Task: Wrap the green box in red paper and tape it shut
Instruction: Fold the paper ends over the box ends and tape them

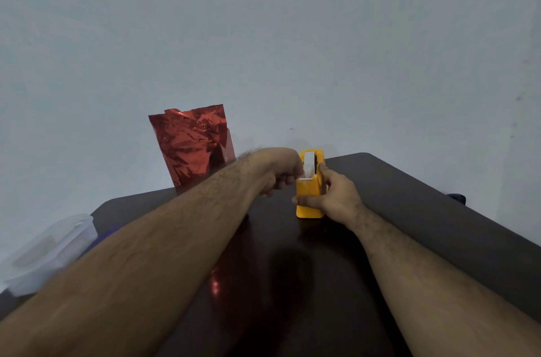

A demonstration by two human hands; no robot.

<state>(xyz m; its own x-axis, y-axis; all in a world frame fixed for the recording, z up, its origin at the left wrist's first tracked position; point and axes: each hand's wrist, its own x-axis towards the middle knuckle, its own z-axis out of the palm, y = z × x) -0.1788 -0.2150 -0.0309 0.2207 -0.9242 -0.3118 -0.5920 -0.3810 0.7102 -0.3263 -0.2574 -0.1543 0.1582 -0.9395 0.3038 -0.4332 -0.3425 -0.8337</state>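
A yellow tape dispenser (307, 197) with a white roll of tape (309, 161) stands on the dark table (409, 210). My right hand (336, 195) grips the dispenser from its right side, thumb across the front. My left hand (281, 172) pinches the free end of the tape at the dispenser's cutter. Shiny red paper (191, 146) stands upright at the table's far left edge, against the wall, partly behind my left forearm. The green box is hidden; no green shows anywhere.
A clear plastic container (49, 251) lies at the table's left edge. The pale wall stands close behind the table. A small dark object (456, 198) pokes out past the table's right edge.
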